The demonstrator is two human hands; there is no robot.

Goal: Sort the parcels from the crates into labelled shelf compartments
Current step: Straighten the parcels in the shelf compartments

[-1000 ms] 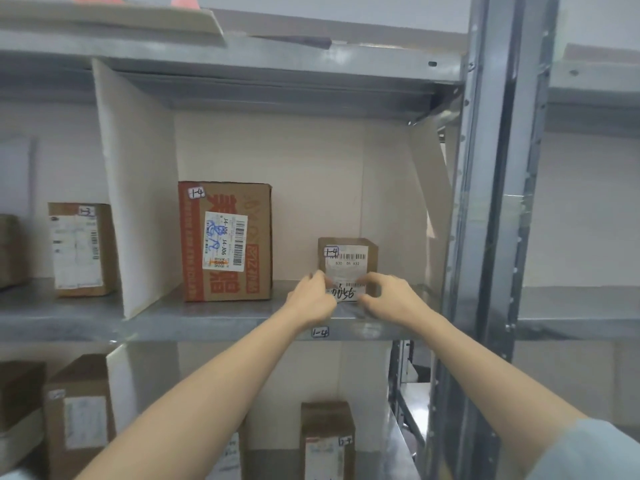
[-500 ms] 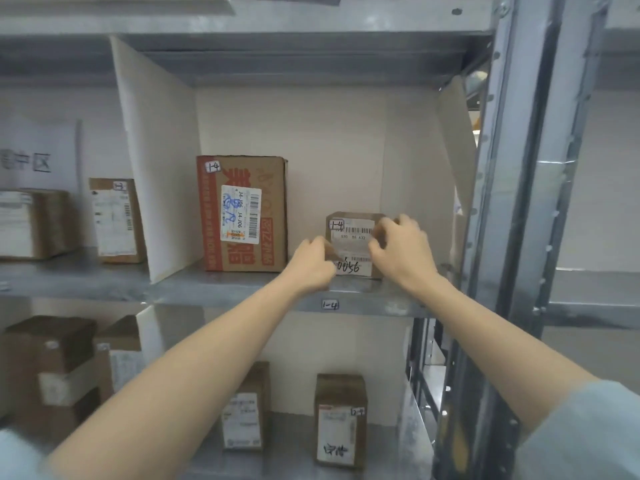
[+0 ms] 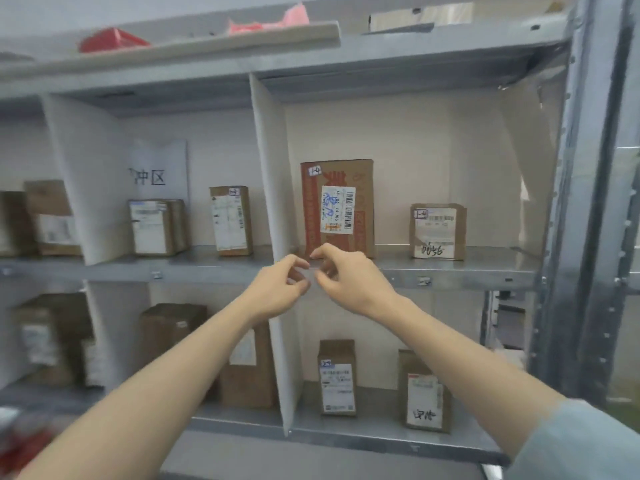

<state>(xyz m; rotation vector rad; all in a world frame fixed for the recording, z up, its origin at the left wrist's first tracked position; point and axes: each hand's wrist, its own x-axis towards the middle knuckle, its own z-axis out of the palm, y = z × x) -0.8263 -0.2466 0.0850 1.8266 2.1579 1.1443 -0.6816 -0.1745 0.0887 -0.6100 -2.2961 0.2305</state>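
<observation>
Small parcel [image 3: 438,232]: squat brown cardboard box with a white barcode label on its face and handwritten digits below; it stands upright, right of centre frame, on the smooth galvanised steel shelf [image 3: 485,268], in the compartment right of the flat white divider panel [image 3: 273,174]; a taller carton [image 3: 337,206] with red print stands apart to its left in the same compartment. Left hand [image 3: 277,289] and right hand [image 3: 346,278]: centre frame, in front of the shelf edge, close together, clear of the small parcel; fingers of both loosely curled, grasping nothing. Grey perforated steel upright [image 3: 581,202] at right edge of frame.
</observation>
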